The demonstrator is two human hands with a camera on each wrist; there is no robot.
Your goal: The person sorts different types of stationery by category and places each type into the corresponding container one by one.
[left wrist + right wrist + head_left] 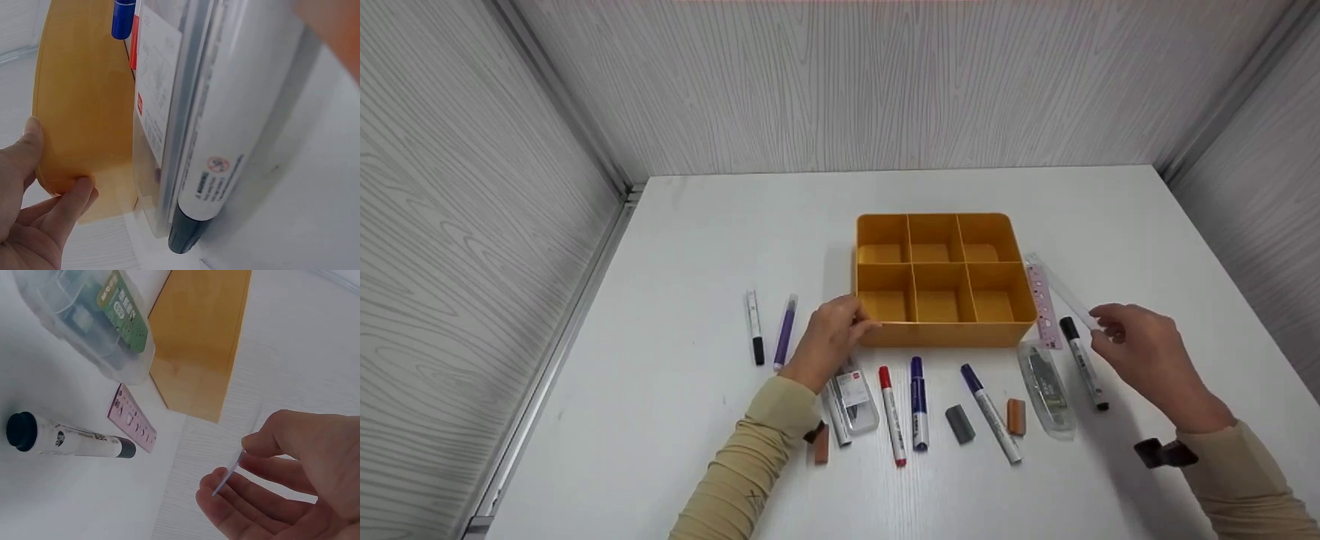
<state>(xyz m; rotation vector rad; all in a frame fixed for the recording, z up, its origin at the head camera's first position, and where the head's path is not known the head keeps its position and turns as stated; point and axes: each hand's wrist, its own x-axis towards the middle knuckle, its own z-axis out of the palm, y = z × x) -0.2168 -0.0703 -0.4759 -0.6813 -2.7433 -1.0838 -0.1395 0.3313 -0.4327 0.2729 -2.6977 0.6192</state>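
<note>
Left hand (pixel 831 330) grips the plastic tray (pixel 952 335) by its near-left corner, right hand (pixel 1147 356) pinches a clear strip (pixel 1069 295) right of it, loads of tabletop (pixel 765 217) behind.

The upper end of a clear case (pixel 865 418), at 6 o'clock in the head view, is hidden by the left hand's grip (pixel 831 337); the print on its label (pixel 853 388) is too small to be read. In the right wrist view, a yellow box (pixel 197 343) is cut off at 12 o'clock. In the left wrist view, an orange shape (pixel 340 31) at 2 o'clock is blurred beyond recognition.
</note>
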